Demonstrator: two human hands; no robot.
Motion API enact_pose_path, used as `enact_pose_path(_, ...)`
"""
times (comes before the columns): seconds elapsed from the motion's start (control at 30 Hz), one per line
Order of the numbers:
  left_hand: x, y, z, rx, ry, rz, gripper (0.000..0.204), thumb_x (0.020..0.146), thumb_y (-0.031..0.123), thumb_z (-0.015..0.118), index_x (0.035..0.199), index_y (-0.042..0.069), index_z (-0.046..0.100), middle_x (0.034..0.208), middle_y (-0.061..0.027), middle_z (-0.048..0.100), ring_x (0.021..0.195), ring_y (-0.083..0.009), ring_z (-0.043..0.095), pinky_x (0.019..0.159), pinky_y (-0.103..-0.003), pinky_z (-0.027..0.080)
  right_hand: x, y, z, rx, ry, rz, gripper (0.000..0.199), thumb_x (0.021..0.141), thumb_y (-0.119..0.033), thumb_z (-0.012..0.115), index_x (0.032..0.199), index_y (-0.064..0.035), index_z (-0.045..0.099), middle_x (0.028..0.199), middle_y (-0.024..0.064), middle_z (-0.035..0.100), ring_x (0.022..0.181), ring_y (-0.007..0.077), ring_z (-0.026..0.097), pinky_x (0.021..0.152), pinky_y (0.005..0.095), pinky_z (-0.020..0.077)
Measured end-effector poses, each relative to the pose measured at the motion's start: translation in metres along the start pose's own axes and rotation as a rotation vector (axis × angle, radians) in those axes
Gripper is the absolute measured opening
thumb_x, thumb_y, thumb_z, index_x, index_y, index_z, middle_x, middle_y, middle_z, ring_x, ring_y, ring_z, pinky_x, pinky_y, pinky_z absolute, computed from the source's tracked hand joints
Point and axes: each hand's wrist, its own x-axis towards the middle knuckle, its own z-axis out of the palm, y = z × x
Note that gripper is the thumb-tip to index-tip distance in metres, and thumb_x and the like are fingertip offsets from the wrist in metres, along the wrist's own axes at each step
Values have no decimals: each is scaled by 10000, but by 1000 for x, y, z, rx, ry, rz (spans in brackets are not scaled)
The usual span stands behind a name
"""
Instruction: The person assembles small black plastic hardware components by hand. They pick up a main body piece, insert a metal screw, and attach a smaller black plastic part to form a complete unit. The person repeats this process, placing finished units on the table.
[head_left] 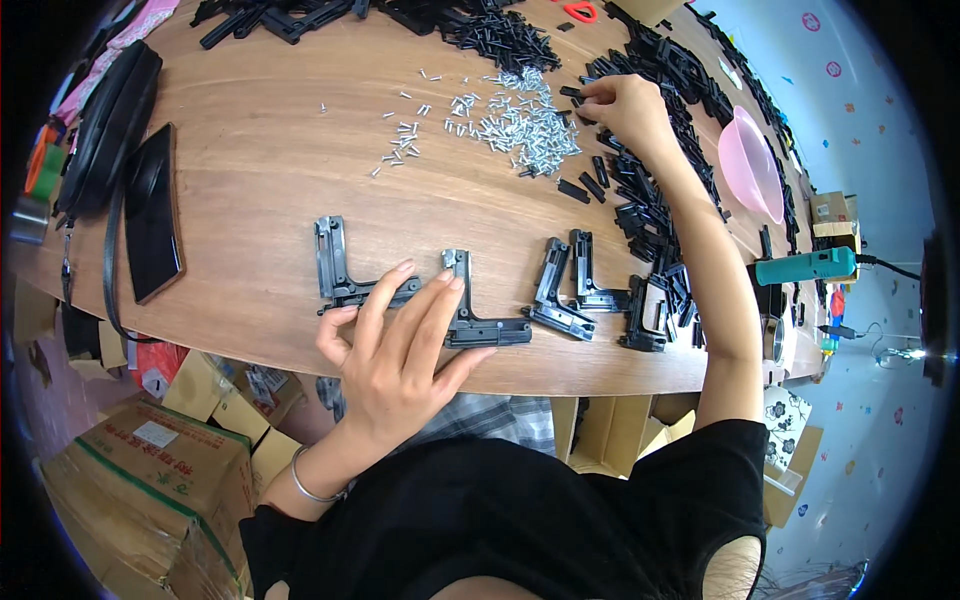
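Note:
My left hand (395, 350) lies near the table's front edge with its fingers stretched out, touching the L-shaped black plastic halves of toy-gun-like housings. One such housing (332, 255) reaches out on its left, and another housing (490, 332) lies under and beside its fingertips. My right hand (625, 105) reaches to the far right, thumb and fingers pinched at a small black plastic piece (571, 91) at the edge of a pile. Several more housings, such as one housing (560, 290) right of my left hand, lie along the front. Short silver screws (530, 125) are heaped left of my right hand.
Black plastic parts (640, 220) form a long pile on the right, beside a pink bowl (750, 165). A teal electric screwdriver (808, 267) sits at the right edge. On the left lie a phone (153, 215) and a black pouch (110, 130). Cardboard boxes (150, 470) stand below.

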Motion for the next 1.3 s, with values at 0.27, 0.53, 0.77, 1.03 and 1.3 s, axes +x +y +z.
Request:
enact_pose_path(0.27,-2,-1,2,9,10,21,687,693,561,714,1174,85,591,1060,-13,665,1158,-216,504,917,-419,220,9,-2,-13,-65,-133,17,294,683,-60,693,971,-2,690,834,129,698,773,186,679,749,273,522)
enact_pose_path(0.53,-1,-1,1,3,11,13,668,703,550,709,1172,89,593,1067,-14,663,1153,-213,509,919,-413,221,6,-6,-14,-109,-165,-90,247,688,-67,679,930,-20,689,775,90,676,718,167,646,703,291,514)
enact_pose_path(0.77,-2,-1,2,-2,14,10,661,704,545,708,1177,97,592,1088,-6,656,1152,-209,510,921,-406,220,21,19,10,-179,210,-472,169,742,-120,681,894,-47,685,868,114,681,812,311,641,761,335,503)
enact_pose_path(1.03,-2,-1,-1,-1,-5,5,659,711,535,708,1185,94,587,1112,-4,645,1155,-214,507,922,-409,219,0,10,4,66,197,-236,200,784,-198,681,913,-44,684,829,127,689,748,255,677,681,321,522)
enact_pose_path(1.3,2,0,-2,5,3,12,662,700,528,717,1176,88,586,1087,-15,648,1150,-215,510,906,-409,234,21,20,25,121,231,-267,214,756,-153,699,933,-34,693,842,150,689,755,261,682,699,317,536)
